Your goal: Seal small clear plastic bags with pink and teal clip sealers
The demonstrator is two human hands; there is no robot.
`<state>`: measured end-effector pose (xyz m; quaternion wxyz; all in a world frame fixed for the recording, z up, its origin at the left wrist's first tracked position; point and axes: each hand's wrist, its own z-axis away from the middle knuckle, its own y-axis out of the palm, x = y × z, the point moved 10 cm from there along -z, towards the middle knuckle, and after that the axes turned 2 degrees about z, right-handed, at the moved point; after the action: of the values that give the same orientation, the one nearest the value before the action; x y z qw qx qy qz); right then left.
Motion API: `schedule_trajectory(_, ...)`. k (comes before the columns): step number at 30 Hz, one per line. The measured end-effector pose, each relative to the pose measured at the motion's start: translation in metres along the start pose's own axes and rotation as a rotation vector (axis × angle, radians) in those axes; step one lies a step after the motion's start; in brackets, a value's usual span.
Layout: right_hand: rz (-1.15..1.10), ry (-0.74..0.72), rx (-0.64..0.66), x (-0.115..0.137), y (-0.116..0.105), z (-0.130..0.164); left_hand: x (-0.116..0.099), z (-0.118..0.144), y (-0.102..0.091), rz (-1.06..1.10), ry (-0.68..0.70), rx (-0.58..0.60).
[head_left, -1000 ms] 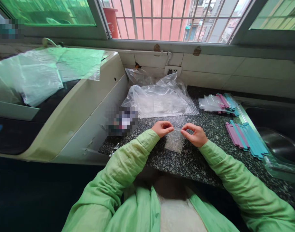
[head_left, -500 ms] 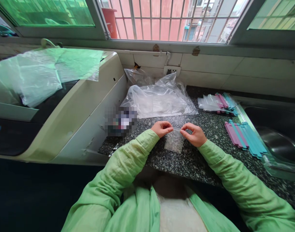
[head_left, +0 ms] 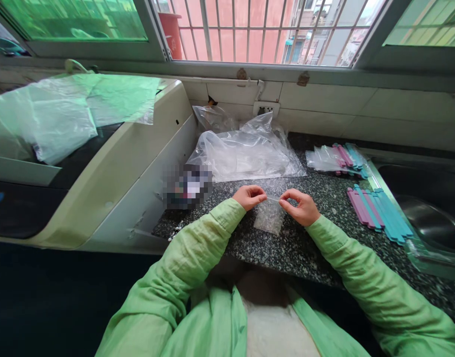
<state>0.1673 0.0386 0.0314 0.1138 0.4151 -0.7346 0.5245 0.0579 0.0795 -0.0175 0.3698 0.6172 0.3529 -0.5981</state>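
Left hand (head_left: 248,197) pinching one top corner of the small clear bag (head_left: 269,218), right hand (head_left: 303,208) pinching the other, mouth stretched taut just above the speckled desk (head_left: 309,248), pink and blue strips (head_left: 378,214) waiting nearby rightward.

Blurred patch (head_left: 187,186) at the counter's left end — can't tell what's under it. Small clear bag (head_left: 270,218) is see-through, contents unreadable, & its top edge is hidden where the left hand (head_left: 249,197) & right hand (head_left: 301,207) pinch it. Sink (head_left: 431,223) is cut off by the right edge — the person's sleeves run off the bottom.
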Motion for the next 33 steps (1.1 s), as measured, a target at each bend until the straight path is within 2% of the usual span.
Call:
schedule_trajectory(15, 0.026, -0.044, 0.005, 0.0058, 0.0032, 0.0001, 0.0036, -0.0014, 0.0007, -0.012, 0.015, 0.006)
schedule_trajectory(25, 0.018, -0.015, 0.007, 0.0, 0.0043, 0.0003, 0.0016, -0.0013, 0.0, -0.007, 0.022, 0.001)
schedule_trajectory(33, 0.035, -0.029, 0.003, 0.0026, 0.0061, 0.0001, 0.0008, -0.0019, 0.0023, -0.121, 0.068, 0.011)
